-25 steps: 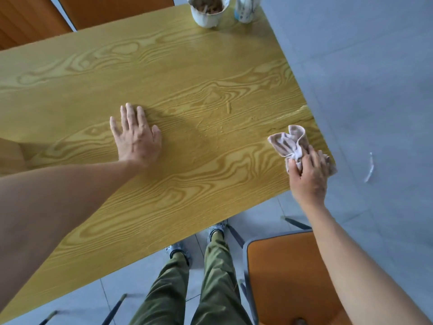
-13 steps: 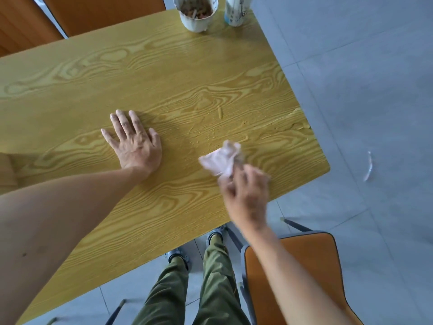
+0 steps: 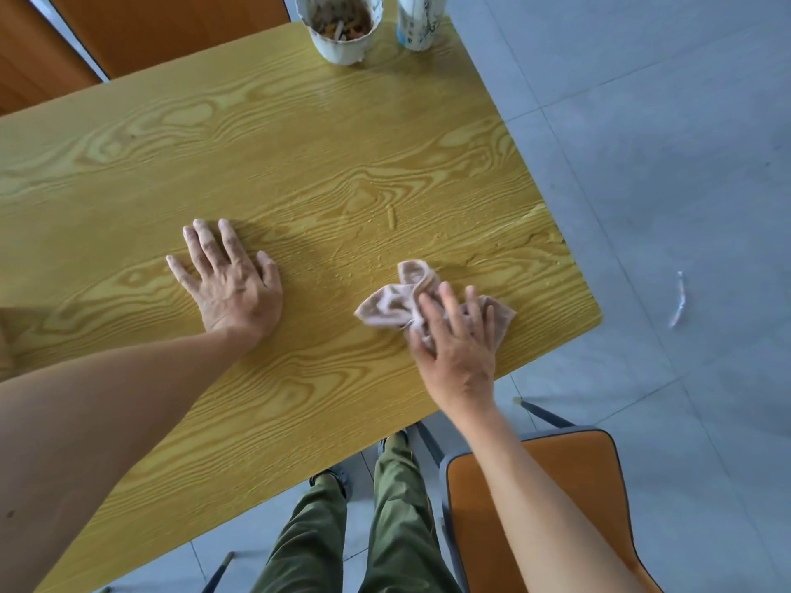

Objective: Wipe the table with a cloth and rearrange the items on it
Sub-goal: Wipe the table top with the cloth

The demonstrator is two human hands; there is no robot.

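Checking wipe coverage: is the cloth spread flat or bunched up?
Bunched. The cloth lies crumpled in loose folds on the table, only partly under the right hand, whose straight fingers press on it.

The floor (image 3: 642,122) has big grey tiles. An orange chair (image 3: 556,485) stands close by. A white scrap (image 3: 677,299) lies on the floor.

table (image 3: 299,143) — left hand (image 3: 233,288) flat on it, mid-left | cloth (image 3: 389,308) to its right, near the right edge, under right hand (image 3: 460,348) | cup (image 3: 342,27) at far edge, container (image 3: 417,23) just right of it | chair (image 3: 569,477) near right
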